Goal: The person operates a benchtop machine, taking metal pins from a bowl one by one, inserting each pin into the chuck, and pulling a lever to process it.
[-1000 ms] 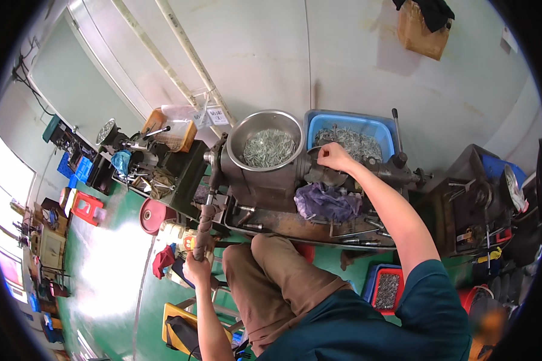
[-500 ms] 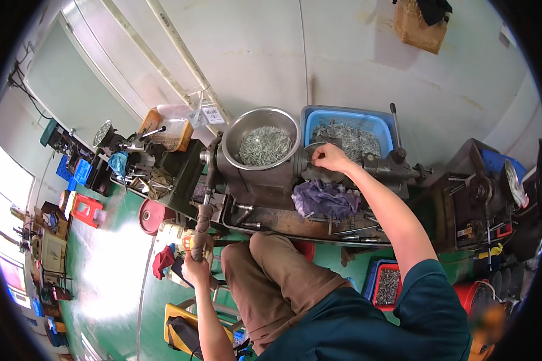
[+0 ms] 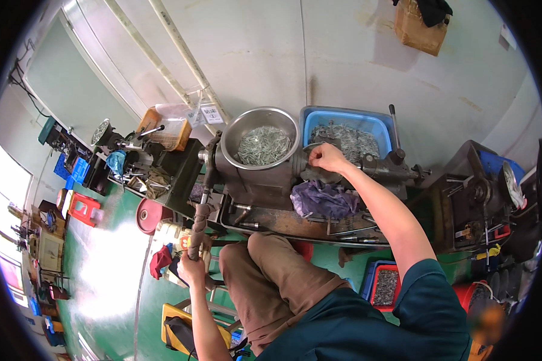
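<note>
My left hand [image 3: 191, 270] is closed around the lower end of a long lever [image 3: 199, 227] wrapped in brown material. The lever runs up to the left end of a dark bench lathe [image 3: 250, 188]. My right hand [image 3: 327, 158] has its fingertips pinched together at the lathe's spindle, and whatever lies between them is hidden. Just left of it, a steel bowl [image 3: 227, 139] full of thin metal pins [image 3: 264, 145] rests on the lathe. Behind the hand stands a blue basin [image 3: 382, 129] heaped with metal parts [image 3: 356, 141]. Below it a purple rag [image 3: 324, 200] drapes over the machine.
Tools and loose metal pieces lie in the tray [image 3: 271, 221] under the lathe. Further machines stand on both sides, one with an orange basket [image 3: 177, 139]. A red bin [image 3: 384, 305] of small parts and a yellow stool [image 3: 170, 325] are on the green floor.
The view has shifted slightly. My left hand and the lever's wrapped end sit a little farther left. My right hand stays pinched at the spindle.
</note>
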The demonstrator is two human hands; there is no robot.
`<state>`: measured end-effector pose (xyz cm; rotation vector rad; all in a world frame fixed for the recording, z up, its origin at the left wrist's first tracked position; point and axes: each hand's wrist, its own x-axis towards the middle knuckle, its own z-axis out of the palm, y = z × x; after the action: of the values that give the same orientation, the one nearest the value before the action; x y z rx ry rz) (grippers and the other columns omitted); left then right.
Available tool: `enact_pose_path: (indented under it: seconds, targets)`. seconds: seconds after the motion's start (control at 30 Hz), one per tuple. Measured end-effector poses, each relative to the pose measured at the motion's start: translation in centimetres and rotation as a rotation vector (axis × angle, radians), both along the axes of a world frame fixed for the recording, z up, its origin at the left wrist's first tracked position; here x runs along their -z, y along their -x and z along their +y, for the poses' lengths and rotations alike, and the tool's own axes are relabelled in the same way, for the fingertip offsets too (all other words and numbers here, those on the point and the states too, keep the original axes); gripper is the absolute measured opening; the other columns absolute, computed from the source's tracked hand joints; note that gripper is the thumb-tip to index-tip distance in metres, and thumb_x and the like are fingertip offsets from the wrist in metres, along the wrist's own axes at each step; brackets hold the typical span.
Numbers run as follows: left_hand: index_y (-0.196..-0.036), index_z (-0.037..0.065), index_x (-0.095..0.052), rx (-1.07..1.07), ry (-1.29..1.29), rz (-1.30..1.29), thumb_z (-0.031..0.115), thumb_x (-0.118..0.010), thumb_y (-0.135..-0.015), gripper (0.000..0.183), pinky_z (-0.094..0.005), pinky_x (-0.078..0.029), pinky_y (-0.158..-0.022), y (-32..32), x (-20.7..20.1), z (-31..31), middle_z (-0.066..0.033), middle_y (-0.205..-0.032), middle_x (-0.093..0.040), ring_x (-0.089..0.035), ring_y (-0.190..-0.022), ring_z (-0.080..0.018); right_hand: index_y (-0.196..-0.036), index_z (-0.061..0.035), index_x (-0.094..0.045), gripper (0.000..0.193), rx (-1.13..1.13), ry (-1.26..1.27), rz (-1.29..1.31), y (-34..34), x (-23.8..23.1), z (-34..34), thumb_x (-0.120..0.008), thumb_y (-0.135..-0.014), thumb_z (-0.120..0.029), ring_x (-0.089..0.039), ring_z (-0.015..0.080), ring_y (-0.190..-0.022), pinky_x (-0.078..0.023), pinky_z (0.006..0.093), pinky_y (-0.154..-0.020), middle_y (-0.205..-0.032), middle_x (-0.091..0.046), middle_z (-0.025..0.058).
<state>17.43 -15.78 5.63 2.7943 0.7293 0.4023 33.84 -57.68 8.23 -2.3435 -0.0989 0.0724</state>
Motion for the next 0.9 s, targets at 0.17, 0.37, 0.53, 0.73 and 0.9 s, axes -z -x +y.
enact_pose_path:
  seconds: [0.17,0.37,0.53,0.73,0.9]
  targets:
    - [-0.072,0.006,-0.057,0.014,-0.079,0.023,0.017,-0.055,-0.065,0.013,-0.0419,-0.044,-0.059,-2.0,-0.1,3.5,-0.0168,-0.066,-0.057,-0.056,-0.065,-0.0343,-0.07,-0.0085,-0.063,0.017,-0.001,-0.002,0.003,0.0,0.0,0.0,-0.06,-0.059,-0.021,-0.058,0.0213,-0.065,-0.043,0.03,-0.062,-0.067,-0.06,0.0078]
    - [-0.077,0.005,-0.058,0.009,-0.047,0.103,0.014,-0.054,-0.063,0.017,-0.0407,-0.044,-0.064,-3.8,-0.2,6.6,-0.0171,-0.072,-0.058,-0.056,-0.071,-0.0329,-0.074,-0.0101,-0.064,0.02,0.023,0.22,-0.05,-1.3,-2.2,-2.1,-0.061,-0.065,-0.027,-0.058,0.0242,-0.072,-0.045,0.0335,-0.068,-0.074,-0.061,0.0107]
    - [-0.077,0.005,-0.058,0.033,-0.025,0.093,0.014,-0.054,-0.063,0.017,-0.0404,-0.044,-0.064,-3.8,-0.6,6.5,-0.0175,-0.074,-0.058,-0.056,-0.072,-0.0333,-0.079,-0.016,-0.063,0.017,0.247,0.747,0.065,-2.1,-4.9,-8.9,-0.056,-0.07,-0.029,-0.045,0.0232,-0.1,-0.033,0.0429,-0.082,-0.092,-0.056,0.0075]
    - [-0.081,0.005,-0.058,0.029,-0.015,0.125,0.014,-0.053,-0.065,0.02,-0.0414,-0.043,-0.065,-3.7,-0.8,6.5,-0.0192,-0.076,-0.057,-0.055,-0.075,-0.0353,-0.089,-0.0089,-0.058,0.037,0.478,0.811,-0.019,3.5,-4.8,-19.1,-0.043,-0.079,-0.042,-0.029,0.0224,-0.118,-0.022,0.0507,-0.092,-0.113,-0.046,0.0059]
    - [-0.078,0.006,-0.058,0.017,-0.045,0.132,0.015,-0.056,-0.062,0.018,-0.0399,-0.044,-0.065,-3.6,-0.4,6.5,-0.0158,-0.074,-0.058,-0.056,-0.072,-0.032,-0.087,-0.0066,-0.056,0.04,0.715,0.744,-0.267,11.8,-3.0,-21.8,-0.045,-0.078,-0.044,-0.032,0.0239,-0.115,-0.021,0.0502,-0.091,-0.11,-0.047,0.0075]
